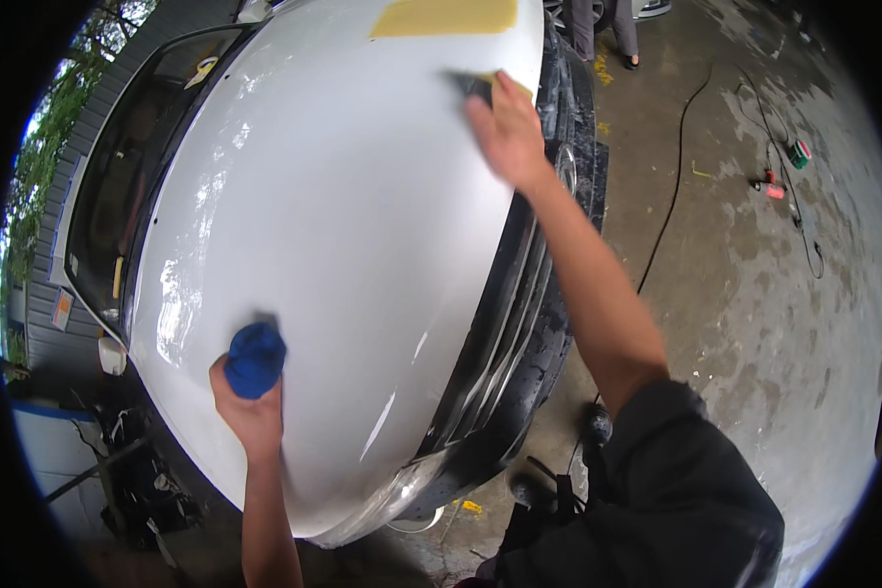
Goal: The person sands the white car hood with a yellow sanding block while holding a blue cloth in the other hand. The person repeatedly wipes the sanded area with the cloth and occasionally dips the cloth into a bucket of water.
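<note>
My left hand [248,416] is closed around a bunched blue cloth [257,360], over the white car hood [353,216] toward its near left part. Farther off, near the hood's front edge, my right hand [512,137] has its thumb and fingers on a small dark grey flat piece [474,88]. That piece is blurred and partly covered, so its kind cannot be told. A small tan-yellow patch [521,88] shows by the fingertips of this hand. Beyond it, a larger tan-yellow patch [446,17] lies on the hood.
The black front grille [505,294] and bumper run along the hood's right side. A dark windshield [152,147] stands at left. On the concrete floor [735,323] lie a black cable [678,181], a red power tool [772,188] and a green container [800,154]. Another person's legs [603,24] are at the far end.
</note>
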{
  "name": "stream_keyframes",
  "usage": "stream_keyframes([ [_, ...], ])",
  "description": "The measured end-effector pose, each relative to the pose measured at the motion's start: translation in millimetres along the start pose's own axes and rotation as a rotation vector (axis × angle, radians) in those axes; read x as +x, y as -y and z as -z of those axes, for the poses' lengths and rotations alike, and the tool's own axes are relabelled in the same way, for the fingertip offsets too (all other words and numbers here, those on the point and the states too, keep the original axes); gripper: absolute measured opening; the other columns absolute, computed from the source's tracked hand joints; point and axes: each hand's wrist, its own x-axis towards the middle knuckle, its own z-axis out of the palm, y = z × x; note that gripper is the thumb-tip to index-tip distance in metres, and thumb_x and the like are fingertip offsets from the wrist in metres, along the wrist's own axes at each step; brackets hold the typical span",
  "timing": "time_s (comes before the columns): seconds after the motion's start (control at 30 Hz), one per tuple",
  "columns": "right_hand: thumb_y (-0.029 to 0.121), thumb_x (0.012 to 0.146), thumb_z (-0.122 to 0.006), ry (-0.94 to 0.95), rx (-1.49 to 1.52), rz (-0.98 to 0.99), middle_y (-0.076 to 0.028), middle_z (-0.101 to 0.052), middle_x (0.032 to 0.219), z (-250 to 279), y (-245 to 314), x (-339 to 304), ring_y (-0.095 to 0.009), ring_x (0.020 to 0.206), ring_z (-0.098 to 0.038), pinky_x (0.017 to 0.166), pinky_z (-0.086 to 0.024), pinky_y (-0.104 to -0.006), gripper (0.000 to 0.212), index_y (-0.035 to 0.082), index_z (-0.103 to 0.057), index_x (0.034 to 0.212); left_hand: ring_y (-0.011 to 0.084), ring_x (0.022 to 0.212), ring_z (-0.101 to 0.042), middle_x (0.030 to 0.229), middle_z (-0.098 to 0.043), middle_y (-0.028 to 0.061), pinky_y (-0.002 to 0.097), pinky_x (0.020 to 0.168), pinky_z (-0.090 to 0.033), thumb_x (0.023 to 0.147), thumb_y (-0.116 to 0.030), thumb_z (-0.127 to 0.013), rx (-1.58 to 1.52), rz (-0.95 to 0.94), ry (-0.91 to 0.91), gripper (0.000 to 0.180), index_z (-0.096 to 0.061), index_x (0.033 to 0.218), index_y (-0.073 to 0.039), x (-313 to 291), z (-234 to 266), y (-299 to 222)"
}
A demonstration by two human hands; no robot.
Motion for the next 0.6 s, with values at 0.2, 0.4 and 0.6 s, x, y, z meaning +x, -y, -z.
stream_keyframes([
  [0.2, 0.032, 0.092, -0.077, 0.3, 0.037, 0.156, 0.001, -0.054, 0.157, 20.7, 199.1, -222.6, -0.033, 0.155, -0.038, 0.123, -0.033, -0.0579, 0.057, 0.015, -0.066, 0.145, 0.025, 0.098, -0.068, 0.105, -0.069, 0.0151, 0.0355, 0.094, -0.054, 0.084, -0.011, -0.088, -0.036, -0.069, -0.033, 0.045, -0.063, 0.12, 0.002, -4.4, 4.5, 6.9],
  [0.4, 0.025, 0.097, -0.063, 0.244, 0.178, 0.251, -0.01, -0.068, 0.138, 27.8, 235.7, -254.2, -0.035, 0.14, -0.056, 0.118, -0.04, -0.0475, 0.043, 0.014, -0.069, 0.137, 0.0245, 0.103, -0.068, 0.113, -0.072, 0.0166, 0.0348, 0.097, -0.053, 0.082, -0.017, -0.091, -0.225, -0.043, 0.055, 0.056, -0.062, 0.128, -0.002, -8.6, 31.3, 29.3],
  [0.6, 0.036, 0.109, -0.048, -0.021, -0.106, -0.026, -0.02, -0.057, 0.153, 18.5, 184.5, -192.1, -0.041, 0.152, -0.042, 0.124, -0.031, -0.0527, 0.051, 0.008, -0.056, 0.15, 0.032, 0.11, -0.065, 0.119, -0.066, 0.0167, 0.0397, 0.1, -0.052, 0.079, -0.01, -0.09, -0.151, -0.304, 0.063, 0.057, -0.061, 0.127, -0.002, -36.1, 70.0, 81.8],
])
